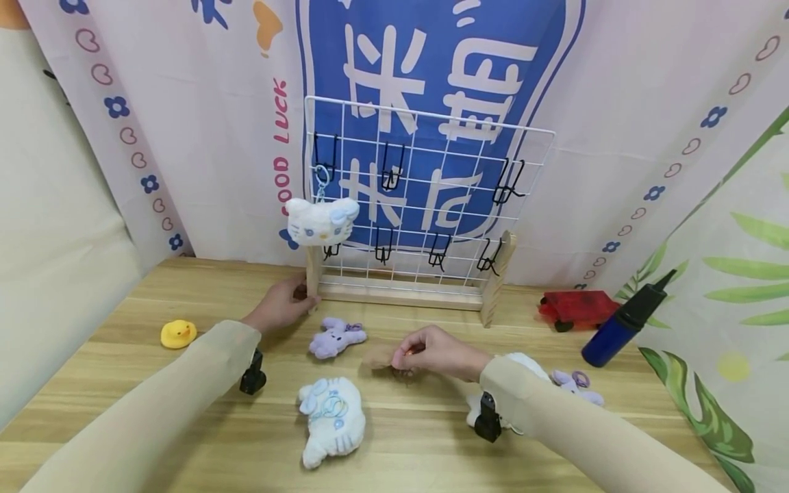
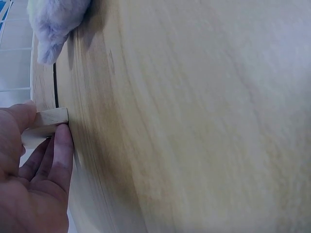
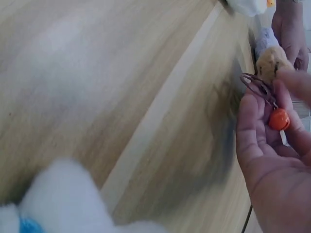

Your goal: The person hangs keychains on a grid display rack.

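Observation:
In the head view my left hand (image 1: 285, 303) grips the left wooden foot of a white wire display rack at its base bar (image 1: 401, 293). The left wrist view shows thumb and fingers on either side of that foot (image 2: 51, 117). My right hand (image 1: 442, 352) pinches a small tan plush keychain (image 3: 272, 63) above the table. Its dark cord loop and orange bell (image 3: 279, 119) show at the fingers in the right wrist view. A lilac plush keychain (image 1: 333, 338) lies between the hands. From a hook at the rack's upper left hangs a white cat-face plush (image 1: 320, 222).
A white plush (image 1: 339, 421) with a blue bow lies in front. Another white plush (image 1: 474, 409) and a lilac plush (image 1: 576, 387) are partly behind my right forearm. A yellow duck (image 1: 178, 334) sits left. A red item (image 1: 579, 309) and a blue pump (image 1: 610, 342) stand right.

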